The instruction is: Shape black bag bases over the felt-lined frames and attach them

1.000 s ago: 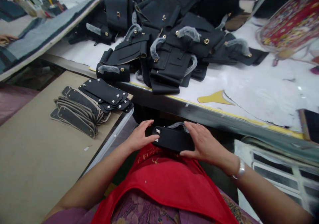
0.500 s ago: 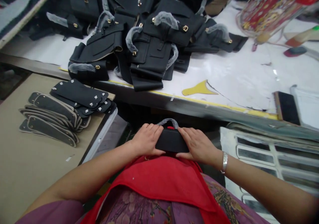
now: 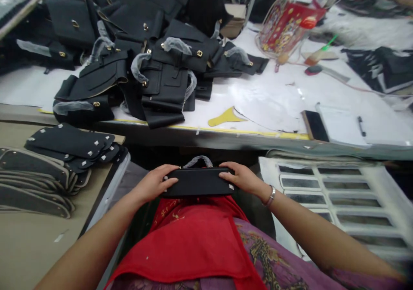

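Note:
A black handbag [image 3: 198, 182] sits at my lap with its long flat side facing up and its plastic-wrapped handle [image 3: 197, 161] pointing away from me. My left hand [image 3: 159, 181] grips its left end, thumb on the upper face and fingers at the far edge. At the right end my right hand [image 3: 241, 178] holds it in the same way. Small white tabs show near both ends of the panel. Beneath the bag lies a red apron [image 3: 187, 242]. The bag's underside is hidden.
Black bag pieces with wrapped handles [image 3: 164, 75] are heaped on the white table [image 3: 267, 105]. Stacked dark panels [image 3: 71, 139] lie on the board at left. A yellow template [image 3: 226, 117] and a phone [image 3: 315, 125] rest near the table edge. A frame with dark strips [image 3: 332, 195] stands at right.
My hands have moved apart toward the bag's two ends, uncovering more of its black panel and the white tabs. The view has shifted to the right.

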Demonstrator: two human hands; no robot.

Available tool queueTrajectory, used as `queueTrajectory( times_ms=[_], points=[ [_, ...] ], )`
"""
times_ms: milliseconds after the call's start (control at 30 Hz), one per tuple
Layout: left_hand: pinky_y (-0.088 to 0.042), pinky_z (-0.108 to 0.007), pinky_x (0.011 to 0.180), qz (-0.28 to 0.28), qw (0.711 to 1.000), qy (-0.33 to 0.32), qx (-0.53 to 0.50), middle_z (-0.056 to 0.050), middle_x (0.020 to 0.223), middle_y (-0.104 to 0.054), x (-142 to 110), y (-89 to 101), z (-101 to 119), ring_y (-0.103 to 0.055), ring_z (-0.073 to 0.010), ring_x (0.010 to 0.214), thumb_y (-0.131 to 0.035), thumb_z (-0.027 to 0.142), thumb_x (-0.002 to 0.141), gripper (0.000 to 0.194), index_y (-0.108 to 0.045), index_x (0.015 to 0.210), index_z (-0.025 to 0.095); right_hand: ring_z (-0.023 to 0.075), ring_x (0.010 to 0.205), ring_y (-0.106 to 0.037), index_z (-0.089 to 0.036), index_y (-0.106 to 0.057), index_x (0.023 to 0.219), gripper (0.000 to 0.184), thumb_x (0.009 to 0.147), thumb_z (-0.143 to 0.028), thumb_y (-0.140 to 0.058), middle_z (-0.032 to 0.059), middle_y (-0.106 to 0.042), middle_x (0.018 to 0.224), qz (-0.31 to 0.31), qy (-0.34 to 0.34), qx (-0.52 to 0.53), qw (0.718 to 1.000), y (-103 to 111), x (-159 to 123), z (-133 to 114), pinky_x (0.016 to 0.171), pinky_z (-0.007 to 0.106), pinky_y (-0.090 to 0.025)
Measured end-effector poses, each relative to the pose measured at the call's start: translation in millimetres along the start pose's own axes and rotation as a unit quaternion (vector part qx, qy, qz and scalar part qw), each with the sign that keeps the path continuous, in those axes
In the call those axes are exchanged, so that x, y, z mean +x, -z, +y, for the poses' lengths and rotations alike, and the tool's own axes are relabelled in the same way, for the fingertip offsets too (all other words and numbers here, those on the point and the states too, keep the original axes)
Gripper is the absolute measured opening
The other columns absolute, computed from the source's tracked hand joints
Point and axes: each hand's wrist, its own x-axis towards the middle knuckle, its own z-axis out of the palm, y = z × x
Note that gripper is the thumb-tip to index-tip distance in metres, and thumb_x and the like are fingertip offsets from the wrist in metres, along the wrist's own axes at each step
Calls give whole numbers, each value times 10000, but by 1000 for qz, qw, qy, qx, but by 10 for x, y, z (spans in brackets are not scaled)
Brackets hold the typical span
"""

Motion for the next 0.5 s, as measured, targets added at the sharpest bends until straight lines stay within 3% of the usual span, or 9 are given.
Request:
queueTrajectory(
  times_ms=[133, 267, 367, 500],
  points=[
    [-471, -382, 920, -7, 980, 122, -155, -92, 1208, -607, -160, 96, -216, -573, -263, 1087, -575, 517, 763, 585, -538, 1243, 185, 201, 967, -594, -165, -559, 1174, 476, 780, -428, -606, 75, -621, 1122, -15, -53, 126, 991, 51, -189, 176, 838, 324, -477],
    [-460, -399, 953, -1, 952, 163, -260, -97, 1209, -613, -262, 36, -221, -561, -277, 1117, -637, 518, 707, 676, -510, 1269, 164, 195, 1074, -544, -155, -453, 1282, 562, 785, -377, -595, 76, -578, 1192, -43, -38, 237, 970, 2, -308, 229, 940, 336, -428],
    [-454, -389, 963, 51, 944, 177, -273, -102, 1234, -596, -284, -79, -176, -551, -279, 1132, -637, 531, 697, 686, -517, 1261, 162, 192, 1126, -504, -158, -443, 1285, 514, 829, -376, -535, 81, -539, 1243, 23, -34, 243, 969, -112, -362, 233, 1000, 345, -372],
    [-488, -364, 905, 109, 934, 202, -274, -98, 1208, -608, -293, -227, -159, -578, -273, 1088, -600, 546, 727, 677, -495, 1284, 176, 176, 1065, -523, -171, -494, 1217, 406, 865, -374, -491, 64, -565, 1168, 106, -34, 245, 963, -267, -380, 187, 964, 319, -388]
  ],
)
